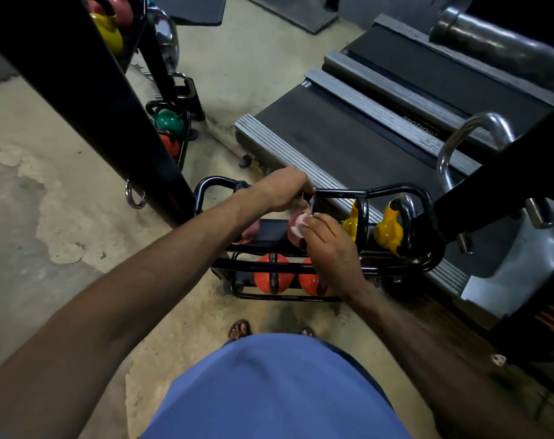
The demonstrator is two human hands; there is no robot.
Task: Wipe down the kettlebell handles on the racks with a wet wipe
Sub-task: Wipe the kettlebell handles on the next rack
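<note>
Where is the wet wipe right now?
Head view, centre: the wipe is pinched in the right hand, against a pink kettlebell on the top shelf of the rack, just below the left hand gripping its rail.

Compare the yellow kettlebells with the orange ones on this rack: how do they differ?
The yellow kettlebells sit on the upper tier at the right end; the orange kettlebells sit on the lower tier, further left. The yellow ones look smaller and narrower, the orange ones rounder and wider. Both pairs stand upright, handles up, in the same black rack.
</note>
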